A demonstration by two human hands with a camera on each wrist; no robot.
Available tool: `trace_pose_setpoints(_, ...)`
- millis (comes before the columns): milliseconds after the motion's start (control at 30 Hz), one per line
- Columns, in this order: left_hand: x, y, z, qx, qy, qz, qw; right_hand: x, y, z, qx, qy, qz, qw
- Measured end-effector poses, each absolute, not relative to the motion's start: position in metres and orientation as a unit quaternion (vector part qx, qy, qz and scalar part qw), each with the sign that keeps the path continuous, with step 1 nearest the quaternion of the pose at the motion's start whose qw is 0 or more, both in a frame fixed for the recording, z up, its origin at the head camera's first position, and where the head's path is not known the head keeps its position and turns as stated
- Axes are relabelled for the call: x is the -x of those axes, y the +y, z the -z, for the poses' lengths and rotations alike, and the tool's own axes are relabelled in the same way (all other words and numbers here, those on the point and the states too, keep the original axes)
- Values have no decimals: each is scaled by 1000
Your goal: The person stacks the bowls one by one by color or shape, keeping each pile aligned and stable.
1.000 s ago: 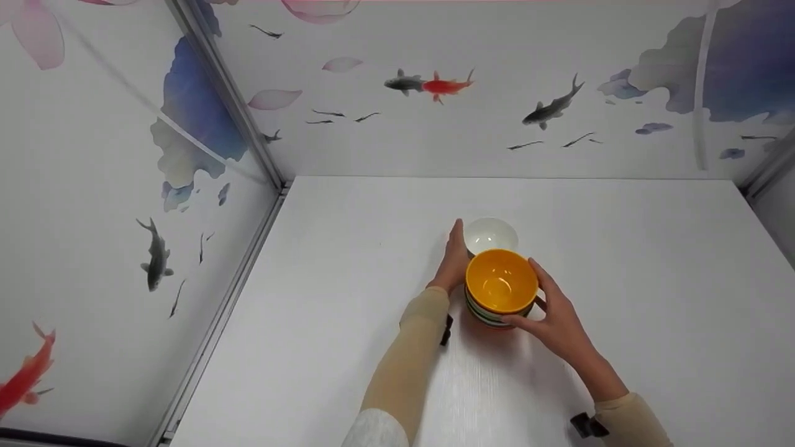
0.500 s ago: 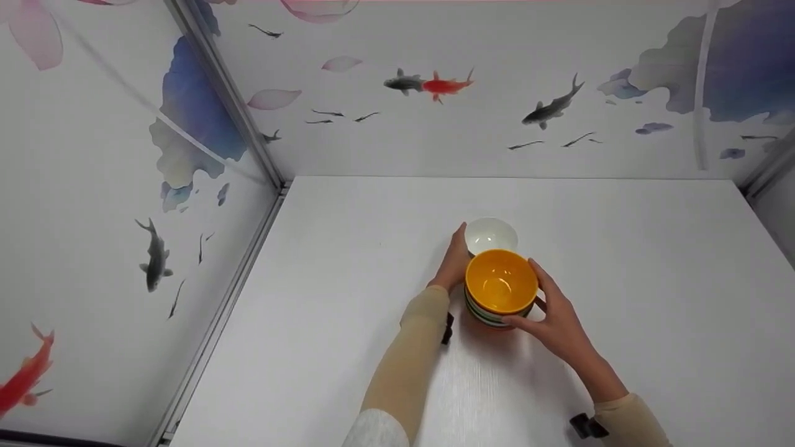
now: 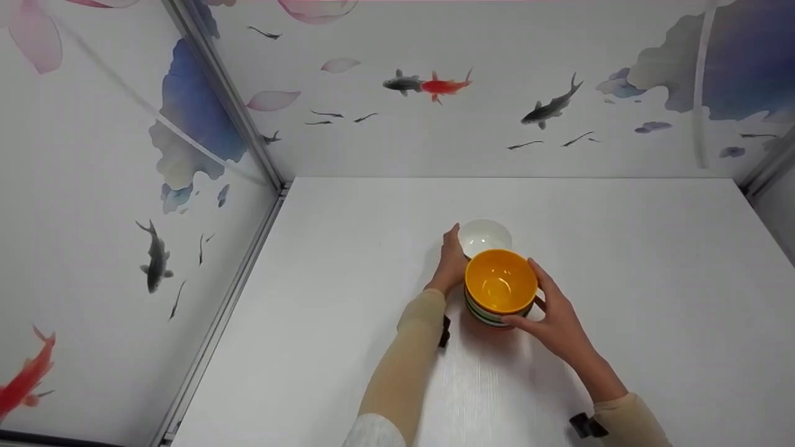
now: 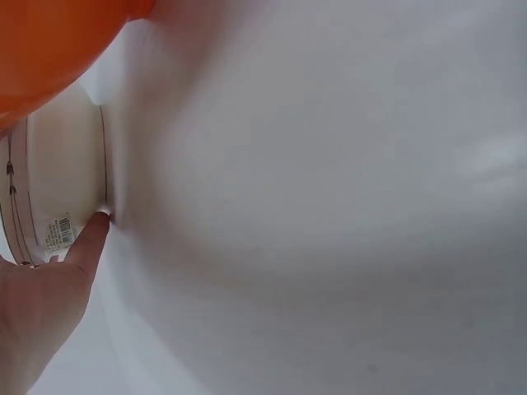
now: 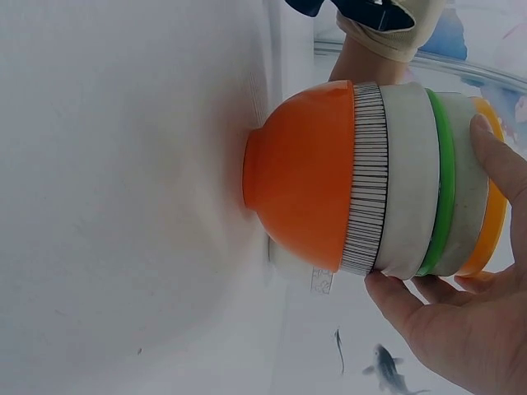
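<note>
A white bowl [image 3: 484, 236] stands on the table behind a stack of nested bowls. My left hand [image 3: 450, 267] holds the white bowl by its left side. In the left wrist view, a digit touches the foot of that bowl, near a barcode sticker [image 4: 59, 234]. My right hand [image 3: 556, 323] grips the stack from the right, thumb at the front and fingers behind. On top of the stack is a yellow bowl [image 3: 500, 279]; the right wrist view shows an orange bowl [image 5: 305, 173] at the bottom, with white and green-banded bowls [image 5: 445, 181] between.
The white table [image 3: 348, 261] meets a back wall [image 3: 410, 143] printed with fish and petals. A metal frame edge [image 3: 223, 279] runs along the left side, next to a printed side wall [image 3: 93, 217].
The white bowl and my left hand have shifted slightly to the left. My right hand and the stack of bowls look unmoved.
</note>
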State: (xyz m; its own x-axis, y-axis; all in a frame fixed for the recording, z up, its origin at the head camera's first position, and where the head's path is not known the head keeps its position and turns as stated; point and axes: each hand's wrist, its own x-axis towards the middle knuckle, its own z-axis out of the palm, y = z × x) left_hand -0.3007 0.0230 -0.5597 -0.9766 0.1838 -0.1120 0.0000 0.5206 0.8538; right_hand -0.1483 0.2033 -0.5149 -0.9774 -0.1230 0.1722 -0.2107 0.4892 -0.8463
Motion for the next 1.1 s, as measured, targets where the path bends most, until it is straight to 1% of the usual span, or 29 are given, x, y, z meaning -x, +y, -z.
trace_pose_setpoints(267,299,17,560,-61,868,-485,88,148,203,515,-92,-862,-497,39)
trace_pose_setpoints(533,294,12,558,-26,841,-534,89,148,202,515,-95,-860,-500,39)
trace_pose_setpoints(733,291,-1,556,-29,843,-532,76,147,203,514,-104,-857,-501,51)
trace_pose_setpoints(1100,292,-28,531,-43,818,-572,42,148,203,515,-98,-861,-498,44)
